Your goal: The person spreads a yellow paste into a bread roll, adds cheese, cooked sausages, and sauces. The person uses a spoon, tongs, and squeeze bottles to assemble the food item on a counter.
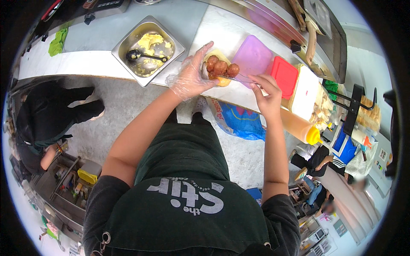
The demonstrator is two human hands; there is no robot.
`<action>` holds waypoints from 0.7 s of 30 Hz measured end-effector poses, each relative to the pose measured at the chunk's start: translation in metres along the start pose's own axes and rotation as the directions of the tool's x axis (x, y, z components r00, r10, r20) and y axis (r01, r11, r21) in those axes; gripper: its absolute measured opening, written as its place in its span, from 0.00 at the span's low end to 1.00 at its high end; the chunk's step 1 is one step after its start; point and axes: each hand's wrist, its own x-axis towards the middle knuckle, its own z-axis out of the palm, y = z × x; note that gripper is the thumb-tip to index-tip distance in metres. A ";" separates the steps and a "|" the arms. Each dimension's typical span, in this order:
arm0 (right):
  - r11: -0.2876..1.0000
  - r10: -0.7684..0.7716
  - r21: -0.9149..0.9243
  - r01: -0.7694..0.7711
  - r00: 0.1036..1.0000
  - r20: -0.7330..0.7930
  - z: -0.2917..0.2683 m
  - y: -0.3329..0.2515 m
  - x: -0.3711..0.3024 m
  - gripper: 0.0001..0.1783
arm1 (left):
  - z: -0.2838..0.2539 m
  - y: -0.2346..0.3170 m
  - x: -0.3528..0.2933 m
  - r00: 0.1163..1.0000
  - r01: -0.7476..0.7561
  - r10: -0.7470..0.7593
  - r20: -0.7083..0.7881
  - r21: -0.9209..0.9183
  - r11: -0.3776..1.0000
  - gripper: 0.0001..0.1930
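Observation:
My left hand (192,79), in a clear plastic glove, is closed around a pale yellow bread roll (217,54) at the counter's near edge. Several brown, glossy meatballs (220,67) sit bunched at the roll's opening. My bare right hand (267,94) pinches the thin handle of a metal utensil (243,77), which reaches left to the meatballs. They hide its head, so whether it is a spoon or a fork does not show. A purple plastic lid or sheet (253,55) lies just beyond the right hand.
Left of the roll stands a square metal pan (178,50) with yellow, egg-like food (150,41) and a black spoon (149,56). To the right are a red lid (284,77) and a yellow-capped squeeze bottle (299,127). A person in black (51,115) bends at the left; others are at right.

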 end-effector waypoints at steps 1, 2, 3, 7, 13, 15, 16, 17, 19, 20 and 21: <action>0.997 0.069 0.019 -0.070 0.997 0.041 -0.002 -0.005 0.000 0.11 | 0.000 0.000 0.000 1.000 -0.011 0.011 -0.007 0.002 1.000 0.54; 0.996 0.092 0.013 -0.093 0.993 0.067 -0.003 -0.006 0.001 0.11 | 0.001 -0.001 0.000 1.000 -0.021 0.021 -0.015 0.004 1.000 0.54; 0.993 0.115 0.007 -0.116 0.989 0.094 -0.005 -0.006 0.001 0.12 | 0.002 -0.002 0.000 0.999 -0.029 0.029 -0.023 -0.006 1.000 0.54; 0.997 0.062 -0.055 -0.055 0.988 0.141 -0.008 -0.001 0.005 0.11 | 0.004 -0.002 0.000 0.999 -0.037 0.035 -0.031 -0.045 0.998 0.54; 0.992 0.084 -0.093 -0.080 0.996 0.038 0.009 0.005 0.009 0.08 | 0.005 -0.003 0.002 0.999 -0.038 0.038 -0.035 -0.010 0.999 0.56; 0.995 0.063 -0.084 -0.062 0.998 0.008 0.017 0.010 0.010 0.08 | 0.004 -0.001 0.002 0.999 -0.018 0.017 -0.027 -0.004 1.000 0.56; 0.995 0.052 -0.079 -0.053 0.999 -0.007 0.020 0.012 0.009 0.07 | 0.003 0.002 0.002 1.000 -0.002 0.002 -0.018 -0.009 1.000 0.56; 0.995 0.046 -0.085 -0.048 0.999 -0.021 0.023 0.012 0.008 0.07 | 0.002 0.003 0.002 1.000 0.013 -0.013 -0.010 -0.014 1.000 0.56; 0.994 0.033 -0.099 -0.038 0.998 -0.048 0.027 0.012 0.005 0.07 | 0.002 0.004 0.001 1.000 0.014 -0.014 -0.014 -0.005 1.000 0.56; 0.993 0.048 -0.102 -0.053 0.997 -0.058 0.028 0.013 0.004 0.07 | 0.002 0.004 0.001 1.000 0.014 -0.014 -0.016 -0.001 1.000 0.56; 0.992 0.063 -0.104 -0.069 0.996 -0.067 0.029 0.015 0.002 0.07 | 0.002 0.003 0.000 1.000 0.002 -0.001 -0.018 0.007 1.000 0.56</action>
